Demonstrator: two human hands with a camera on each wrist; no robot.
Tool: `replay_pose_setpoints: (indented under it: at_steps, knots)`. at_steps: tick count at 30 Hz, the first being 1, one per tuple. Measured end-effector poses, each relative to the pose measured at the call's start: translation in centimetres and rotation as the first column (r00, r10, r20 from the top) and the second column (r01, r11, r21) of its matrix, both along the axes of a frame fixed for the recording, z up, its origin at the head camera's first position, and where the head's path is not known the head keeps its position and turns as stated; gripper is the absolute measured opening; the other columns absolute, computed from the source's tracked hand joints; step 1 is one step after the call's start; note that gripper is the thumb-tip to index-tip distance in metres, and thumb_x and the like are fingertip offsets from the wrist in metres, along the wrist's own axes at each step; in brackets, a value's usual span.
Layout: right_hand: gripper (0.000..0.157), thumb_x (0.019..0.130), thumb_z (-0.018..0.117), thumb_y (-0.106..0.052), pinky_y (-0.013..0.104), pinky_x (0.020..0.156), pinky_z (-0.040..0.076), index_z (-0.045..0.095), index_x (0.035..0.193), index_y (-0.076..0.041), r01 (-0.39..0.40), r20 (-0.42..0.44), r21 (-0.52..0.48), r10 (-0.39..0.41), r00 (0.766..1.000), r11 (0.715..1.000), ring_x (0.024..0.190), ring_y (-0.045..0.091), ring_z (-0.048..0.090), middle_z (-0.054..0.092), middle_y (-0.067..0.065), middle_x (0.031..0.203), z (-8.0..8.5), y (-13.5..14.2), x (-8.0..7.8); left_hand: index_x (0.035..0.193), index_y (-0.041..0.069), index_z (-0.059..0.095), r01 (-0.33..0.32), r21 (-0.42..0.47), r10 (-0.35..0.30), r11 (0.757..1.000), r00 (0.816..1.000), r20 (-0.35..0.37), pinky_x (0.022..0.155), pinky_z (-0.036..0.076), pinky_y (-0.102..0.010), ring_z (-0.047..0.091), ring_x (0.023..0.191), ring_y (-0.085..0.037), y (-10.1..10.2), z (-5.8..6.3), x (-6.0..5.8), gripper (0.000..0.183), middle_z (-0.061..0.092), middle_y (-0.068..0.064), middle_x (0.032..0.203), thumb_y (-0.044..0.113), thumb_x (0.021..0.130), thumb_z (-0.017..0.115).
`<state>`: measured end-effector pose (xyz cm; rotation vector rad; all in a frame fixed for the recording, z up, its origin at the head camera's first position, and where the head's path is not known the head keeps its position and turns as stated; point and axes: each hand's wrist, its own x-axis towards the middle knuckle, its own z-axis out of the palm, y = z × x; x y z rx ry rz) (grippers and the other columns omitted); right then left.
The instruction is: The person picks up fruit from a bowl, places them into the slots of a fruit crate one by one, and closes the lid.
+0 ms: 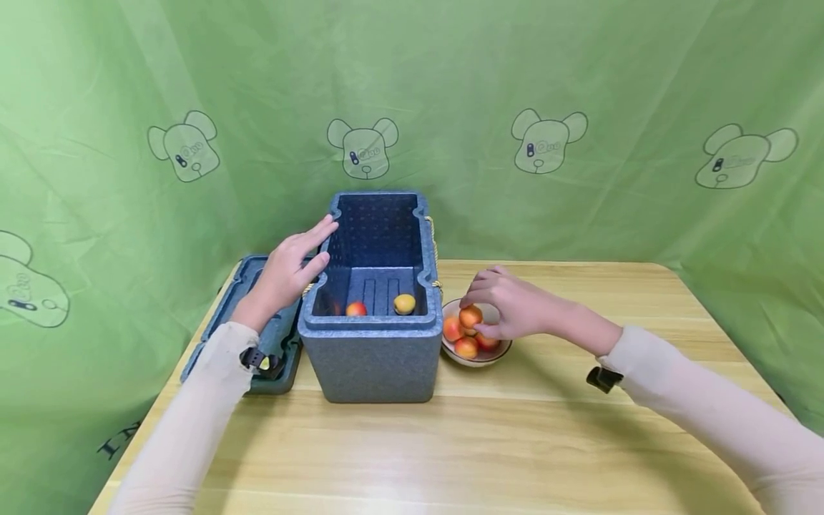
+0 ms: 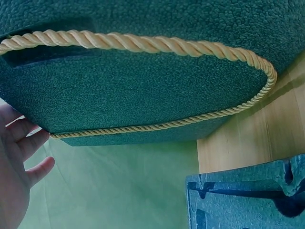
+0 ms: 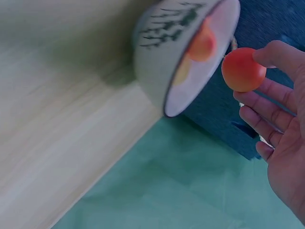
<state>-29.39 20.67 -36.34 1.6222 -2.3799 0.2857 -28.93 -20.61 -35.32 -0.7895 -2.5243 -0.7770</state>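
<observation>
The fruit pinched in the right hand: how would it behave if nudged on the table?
Nearly round, the fruit would probably roll across the table. Its skin looks smooth, so it could slip from a loose grip. Small enough for the right hand to pinch, it is likely light too.

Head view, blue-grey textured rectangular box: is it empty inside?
No, a round red-orange fruit and round yellow fruit lie inside the box.

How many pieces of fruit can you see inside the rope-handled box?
2: a red-orange fruit toward the left and a yellow fruit to its right, both inside the rope-handled box. More may be hidden at its near end.
</observation>
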Motion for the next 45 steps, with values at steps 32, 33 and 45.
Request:
replay_pose_setpoints:
  at_steps: [32, 33, 45]
  knots:
    - [0.040, 0.075, 0.084, -0.016, 0.047, 0.097, 0.034, 0.076, 0.112, -0.005, 0.020, -0.054, -0.369, -0.042, 0.998, 0.929, 0.104, 0.027, 0.061, 0.077, 0.008, 0.107, 8.5, -1.4, -0.7, 0.159, 0.016, 0.039, -0.013, 0.010, 0.012, 1.000, 1.000, 0.018, 0.120, 0.030, -0.059, 0.039, 0.149, -0.036, 0.1, -0.1, 0.0, 0.055, 0.033, -0.007, 0.166, 0.028, 0.105, 0.046]
    - [0.040, 0.075, 0.084, -0.016, 0.046, 0.097, 0.034, 0.076, 0.112, -0.005, 0.015, -0.059, -0.374, -0.040, 0.997, 0.927, 0.104, 0.028, 0.061, 0.077, 0.009, 0.107, 8.7, -1.5, -0.7, 0.159, 0.016, 0.039, -0.013, 0.011, 0.012, 1.000, 1.000, 0.020, 0.120, 0.030, -0.059, 0.039, 0.149, -0.036, 0.1, -0.1, 0.0, 0.055, 0.033, -0.006, 0.166, 0.027, 0.105, 0.046]
    - [0.037, 0.078, 0.083, -0.018, 0.047, 0.099, 0.034, 0.077, 0.113, -0.007, -0.041, -0.109, -0.380, 0.000, 0.994, 0.924, 0.105, 0.026, 0.061, 0.077, 0.006, 0.106, 11.9, -4.5, -0.2, 0.160, 0.019, 0.036, -0.018, 0.002, 0.018, 1.000, 0.999, 0.040, 0.122, 0.028, -0.058, 0.037, 0.151, -0.034, 0.0, -0.1, 0.0, 0.056, 0.030, -0.004, 0.167, 0.030, 0.106, 0.045]
